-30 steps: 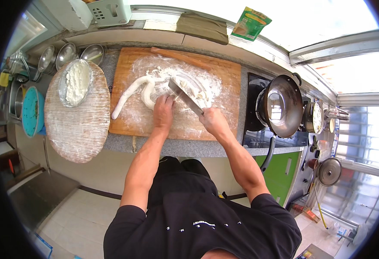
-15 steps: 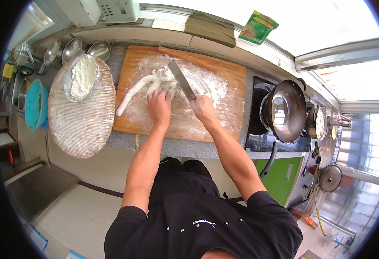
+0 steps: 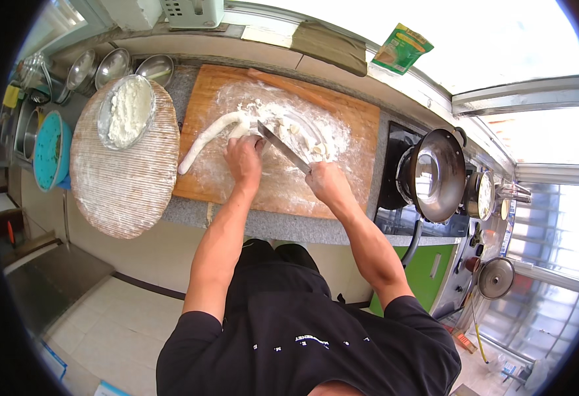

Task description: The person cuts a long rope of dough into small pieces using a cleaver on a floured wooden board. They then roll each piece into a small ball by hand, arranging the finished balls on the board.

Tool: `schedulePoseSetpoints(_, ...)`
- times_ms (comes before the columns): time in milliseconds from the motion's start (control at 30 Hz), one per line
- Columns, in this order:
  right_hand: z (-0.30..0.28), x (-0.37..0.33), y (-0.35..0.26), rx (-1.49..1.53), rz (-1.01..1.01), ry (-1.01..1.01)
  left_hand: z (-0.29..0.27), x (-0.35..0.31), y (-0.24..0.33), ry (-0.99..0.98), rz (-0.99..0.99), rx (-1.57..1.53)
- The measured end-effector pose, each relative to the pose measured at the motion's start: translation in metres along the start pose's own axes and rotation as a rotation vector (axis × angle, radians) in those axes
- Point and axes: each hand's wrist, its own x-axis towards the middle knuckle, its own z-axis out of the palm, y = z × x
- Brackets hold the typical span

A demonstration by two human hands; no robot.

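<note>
A wooden board (image 3: 270,188) dusted with flour lies before me. On its left side a long rope of dough (image 3: 205,140) bends in a curve, its far end running toward my left hand. My left hand (image 3: 243,158) rests with curled fingers on the dough, which is partly hidden beneath it. In my right hand (image 3: 329,181) is the handle of a knife with a long, broad blade (image 3: 284,148). The blade slants away to the left, its tip close to my left fingertips. Small cut pieces of dough (image 3: 318,150) lie in the flour beyond the blade.
A rolling pin (image 3: 289,88) lies along the board's far edge. To the left, a round ridged tray (image 3: 123,191) bears a glass bowl of flour (image 3: 128,112); a turquoise basin (image 3: 52,150) stands beyond. A wok (image 3: 438,175) sits on the stove at right, its handle jutting nearward.
My right hand has moved right and nearer, and the knife has tilted flatter, its tip coming down toward my left hand. My left hand stays on the dough, almost unmoved.
</note>
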Motion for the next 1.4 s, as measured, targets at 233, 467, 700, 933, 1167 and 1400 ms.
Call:
schedulePoseSetpoints(233,0.054,0.054,0.019,-0.012,-0.013,-0.053,0.009,-0.001,-0.009,-0.013,0.046,0.044)
schedulePoseSetpoints(467,0.042,0.064,0.036,0.256,0.064,0.129,-0.003,-0.024,-0.019,-0.137,0.316,0.044)
schedulePoseSetpoints(700,0.009,0.049,0.084,0.309,0.080,0.240,0.036,-0.007,0.025,-0.118,0.423,-0.143)
schedulePoseSetpoints(933,0.000,0.008,0.073,0.331,0.118,0.294,0.030,-0.011,0.032,-0.046,0.476,-0.088)
schedulePoseSetpoints(1167,0.002,-0.032,0.056,0.252,0.164,0.194,0.031,-0.018,0.021,-0.096,0.517,-0.109)
schedulePoseSetpoints(1400,0.006,-0.048,0.049,0.244,0.223,0.137,0.027,-0.018,0.026,-0.063,0.561,-0.140)
